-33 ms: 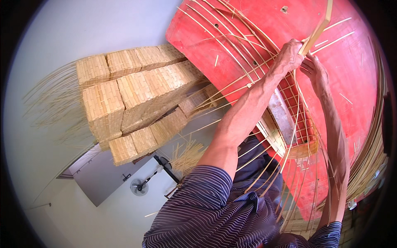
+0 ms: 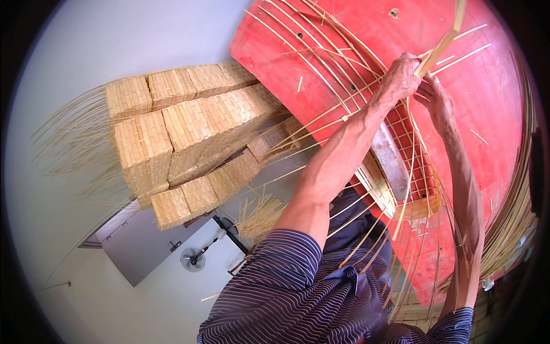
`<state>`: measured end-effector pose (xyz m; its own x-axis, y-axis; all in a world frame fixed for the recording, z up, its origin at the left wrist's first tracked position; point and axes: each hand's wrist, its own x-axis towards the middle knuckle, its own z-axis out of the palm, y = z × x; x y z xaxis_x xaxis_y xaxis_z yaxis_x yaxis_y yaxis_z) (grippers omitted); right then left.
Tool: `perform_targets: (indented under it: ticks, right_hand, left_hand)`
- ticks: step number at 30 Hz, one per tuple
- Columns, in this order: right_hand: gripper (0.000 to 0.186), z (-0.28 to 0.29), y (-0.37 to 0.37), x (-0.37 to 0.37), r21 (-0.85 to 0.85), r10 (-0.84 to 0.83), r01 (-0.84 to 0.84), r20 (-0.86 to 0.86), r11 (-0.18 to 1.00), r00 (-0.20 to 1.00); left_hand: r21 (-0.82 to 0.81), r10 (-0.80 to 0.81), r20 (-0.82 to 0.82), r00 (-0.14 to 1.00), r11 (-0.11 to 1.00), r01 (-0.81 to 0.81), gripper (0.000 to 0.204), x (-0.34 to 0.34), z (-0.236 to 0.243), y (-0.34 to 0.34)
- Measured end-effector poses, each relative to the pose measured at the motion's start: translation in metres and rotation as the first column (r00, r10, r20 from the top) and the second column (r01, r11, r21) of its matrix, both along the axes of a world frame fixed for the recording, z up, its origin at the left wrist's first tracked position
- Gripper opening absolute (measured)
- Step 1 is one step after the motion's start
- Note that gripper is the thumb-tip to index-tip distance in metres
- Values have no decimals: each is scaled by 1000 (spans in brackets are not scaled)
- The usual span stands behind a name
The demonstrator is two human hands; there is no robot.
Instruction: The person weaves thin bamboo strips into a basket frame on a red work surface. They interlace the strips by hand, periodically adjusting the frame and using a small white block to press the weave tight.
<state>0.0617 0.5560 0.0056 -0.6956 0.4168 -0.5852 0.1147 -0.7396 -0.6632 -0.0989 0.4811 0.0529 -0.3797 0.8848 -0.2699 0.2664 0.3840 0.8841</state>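
My left hand [image 2: 404, 78] is closed around a broad, flat pale strip [image 2: 440, 49], which looks like bamboo and rises to the upper right. Just beside it, my right hand [image 2: 441, 105] has its fingers stretched toward the left hand, slightly apart; their tips are partly hidden. Below both hands, an openwork lattice of thin strips [image 2: 416, 166] curves into a long basket-like frame with a pale end band [image 2: 421, 209]. Along its left side lies a greyish bar [image 2: 391, 163]. Loose strip ends fan out toward my body.
The red board [image 2: 481, 132] underneath carries small strip scraps. At left stand stacks of woven pale blocks [image 2: 200, 123] with long strips trailing out. A bundle of long strips [image 2: 513, 229] lines the right edge. A fan [image 2: 193, 260] and a grey door [image 2: 146, 243] are farther off.
A thin loose strip hanging below my hands has shifted slightly to the right. Both hands stay almost in place.
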Motion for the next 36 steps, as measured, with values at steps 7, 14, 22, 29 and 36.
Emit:
perform_targets:
  ticks: [7,14,22,29,36]
  right_hand:
    - [55,-17,-9,24,139,160,-166,56,976,986]
    - [42,17,-21,12,235,371,-364,17,901,929]
    - [27,25,-11,11,262,384,-488,361,833,850]
    - [23,12,-14,16,205,368,-420,246,884,896]
    - [27,4,-16,17,251,369,-440,282,862,885]
  left_hand:
    - [-167,-39,-344,938,986,-21,46,17,5,1]
    - [209,-57,-244,968,972,110,20,18,11,-70]
    - [-301,295,138,946,922,-244,31,26,-3,-69]
    - [-406,414,50,909,840,-360,51,82,-82,-87]
    - [75,32,-575,817,997,14,35,10,1,-26]
